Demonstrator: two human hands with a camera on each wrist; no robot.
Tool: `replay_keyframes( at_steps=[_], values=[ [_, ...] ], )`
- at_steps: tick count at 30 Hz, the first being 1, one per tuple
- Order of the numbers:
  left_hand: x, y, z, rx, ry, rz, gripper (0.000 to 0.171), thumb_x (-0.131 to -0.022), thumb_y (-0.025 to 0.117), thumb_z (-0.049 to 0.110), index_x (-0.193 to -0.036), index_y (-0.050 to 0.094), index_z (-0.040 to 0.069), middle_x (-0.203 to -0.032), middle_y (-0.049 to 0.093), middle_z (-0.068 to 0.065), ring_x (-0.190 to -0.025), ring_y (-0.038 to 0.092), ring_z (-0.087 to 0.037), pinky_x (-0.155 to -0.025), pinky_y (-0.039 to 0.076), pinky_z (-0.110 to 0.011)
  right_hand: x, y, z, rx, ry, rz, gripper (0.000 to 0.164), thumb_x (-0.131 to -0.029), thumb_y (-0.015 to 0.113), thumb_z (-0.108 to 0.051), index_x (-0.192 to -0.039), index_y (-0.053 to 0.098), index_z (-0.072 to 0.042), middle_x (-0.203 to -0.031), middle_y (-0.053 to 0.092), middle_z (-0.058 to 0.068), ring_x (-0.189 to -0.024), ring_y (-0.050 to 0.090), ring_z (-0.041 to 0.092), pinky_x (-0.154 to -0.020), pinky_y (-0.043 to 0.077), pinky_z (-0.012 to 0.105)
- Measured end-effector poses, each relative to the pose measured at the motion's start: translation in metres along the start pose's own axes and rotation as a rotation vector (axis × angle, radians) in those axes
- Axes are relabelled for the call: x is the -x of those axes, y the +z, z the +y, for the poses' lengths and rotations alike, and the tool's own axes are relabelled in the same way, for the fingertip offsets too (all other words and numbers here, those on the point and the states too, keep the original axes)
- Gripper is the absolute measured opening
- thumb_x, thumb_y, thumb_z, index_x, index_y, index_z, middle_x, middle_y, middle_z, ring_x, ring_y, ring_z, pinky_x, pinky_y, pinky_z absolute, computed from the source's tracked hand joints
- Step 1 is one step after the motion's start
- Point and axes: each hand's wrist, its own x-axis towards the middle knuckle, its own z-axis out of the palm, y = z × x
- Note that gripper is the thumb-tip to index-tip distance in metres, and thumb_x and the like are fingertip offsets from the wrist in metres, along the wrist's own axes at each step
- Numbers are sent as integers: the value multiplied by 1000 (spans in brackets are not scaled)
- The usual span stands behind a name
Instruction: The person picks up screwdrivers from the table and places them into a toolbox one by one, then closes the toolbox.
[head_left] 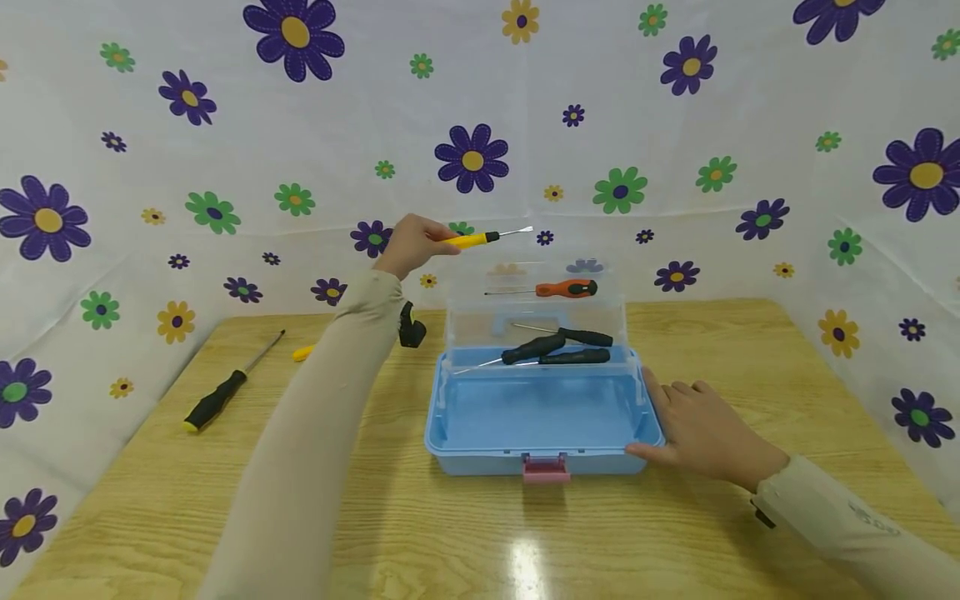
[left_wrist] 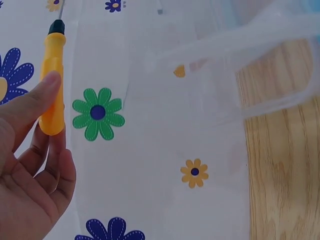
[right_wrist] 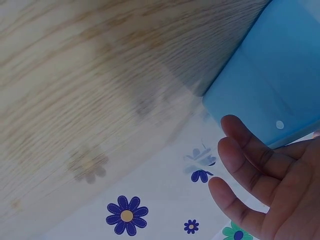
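Note:
My left hand [head_left: 414, 244] pinches a yellow screwdriver [head_left: 472, 241] by its handle, raised above the clear trays of a light blue toolbox [head_left: 540, 461]. Its flat metal tip points right; the left wrist view shows thumb and fingers on the yellow handle [left_wrist: 52, 95]. My right hand [head_left: 701, 429] touches the box's right side, thumb along the front corner and fingers spread. In the right wrist view several loosely bent fingers [right_wrist: 245, 170] lie beside the blue wall [right_wrist: 265, 85]. An orange-handled screwdriver [head_left: 566, 288] lies on the upper clear tray, and black-handled screwdrivers [head_left: 534, 349] on the lower one.
A black screwdriver with a yellow end [head_left: 215, 402] lies on the wooden table [head_left: 390, 517] at left. Behind my left forearm show a yellow piece [head_left: 302, 353] and a black object [head_left: 412, 327]. A pink latch [head_left: 546, 469] hangs at the box front. Flowered cloth [head_left: 337, 125] hangs behind.

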Motion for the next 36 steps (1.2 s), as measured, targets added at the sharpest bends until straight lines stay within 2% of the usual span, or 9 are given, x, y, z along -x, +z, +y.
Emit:
replay_keyframes(
  at_steps=[16, 28, 36],
  values=[
    [-14, 33, 17, -68, 26, -52, 30, -84, 70, 13, -112, 69, 3, -115, 66, -16, -102, 58, -27, -96, 47, -37, -2, 2, 2, -1, 11, -10, 104, -79, 48, -74, -138, 37, 11, -113, 65, 22, -97, 63, 32, -83, 48, 51],
    [-23, 47, 12, -140, 34, -123, 28, -86, 68, 15, -113, 69, 4, -118, 66, -13, -109, 56, -26, -100, 45, -39, -2, 1, 2, -6, 20, -24, 105, -79, 48, -75, -140, 35, 9, -115, 65, 22, -99, 62, 33, -86, 48, 53],
    [-28, 55, 9, -135, 17, -158, 28, -85, 68, 11, -113, 69, 4, -120, 65, -13, -112, 55, -27, -101, 44, -40, -2, 2, 3, 2, 20, -21, 105, -79, 48, -74, -140, 34, 9, -114, 65, 21, -98, 63, 32, -85, 48, 51]
  ],
)
